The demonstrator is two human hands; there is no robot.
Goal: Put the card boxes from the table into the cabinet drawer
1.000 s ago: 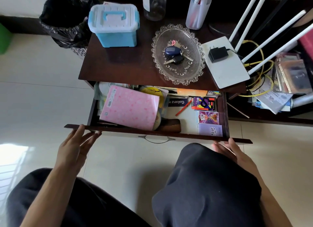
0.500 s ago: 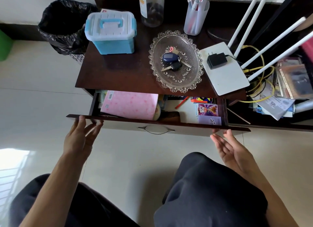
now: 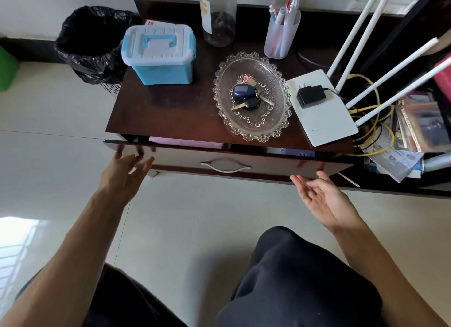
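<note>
The dark wooden drawer [image 3: 268, 164] of the cabinet is almost pushed in, with only a narrow gap left under the tabletop. Through the gap I see a strip of the pink notebook [image 3: 185, 142] and a sliver of a purple card box [image 3: 297, 153]; the other card boxes are hidden. My left hand [image 3: 124, 173] has its fingers spread against the drawer front's left end. Palm up and empty, my right hand [image 3: 322, 197] touches the lower right edge of the drawer front with its fingertips. The silver handle [image 3: 225, 165] is in the middle.
On the tabletop [image 3: 170, 112] stand a blue and white lidded box [image 3: 158, 55], a glass dish with keys [image 3: 251, 97], a clear bottle [image 3: 218, 14], a pen cup [image 3: 280, 33] and a white router [image 3: 322, 107]. A black-lined bin [image 3: 92, 46] is left; cluttered shelves are right. My knees are below.
The drawer has slid from wide open to nearly shut. Both hands followed it forward, and the contents have gone out of sight.
</note>
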